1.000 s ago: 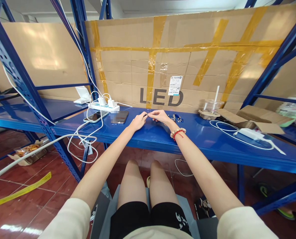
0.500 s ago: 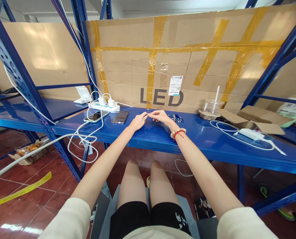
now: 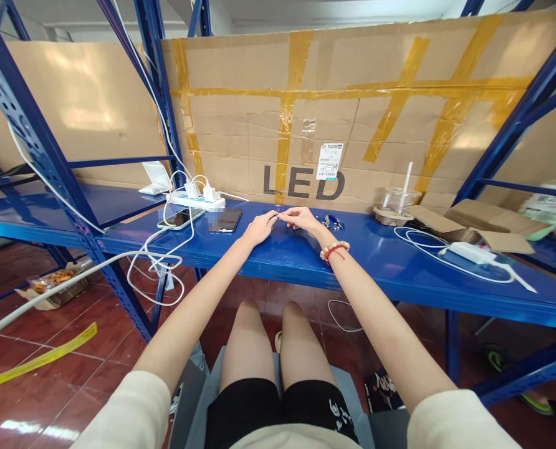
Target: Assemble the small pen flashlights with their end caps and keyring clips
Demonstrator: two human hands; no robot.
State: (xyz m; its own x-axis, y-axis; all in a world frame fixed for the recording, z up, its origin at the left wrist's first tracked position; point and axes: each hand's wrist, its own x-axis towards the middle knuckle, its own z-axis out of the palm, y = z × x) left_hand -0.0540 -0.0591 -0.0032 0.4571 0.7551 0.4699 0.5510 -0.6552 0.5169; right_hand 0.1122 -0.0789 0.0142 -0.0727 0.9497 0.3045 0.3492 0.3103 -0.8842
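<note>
My left hand point(image 3: 261, 228) rests over the blue shelf top point(image 3: 268, 257), its fingers closed in a pinch. Facing it, my right hand point(image 3: 302, 219) pinches too, and the fingertips of both meet around something small and dark that I cannot make out. A beaded bracelet with a red cord point(image 3: 335, 251) circles the right wrist. Just beyond that wrist lie small metal and blue parts point(image 3: 333, 222), too small to name. To the left of my left hand a dark phone point(image 3: 225, 220) lies flat.
A white power strip point(image 3: 196, 199) with plugs and looping cables stands at the back left, near another phone point(image 3: 181, 218). At the right are a plastic cup with a straw point(image 3: 399, 199), an open cardboard box point(image 3: 474, 224) and a white adapter point(image 3: 472, 252). A large cardboard sheet point(image 3: 240, 125) stands behind.
</note>
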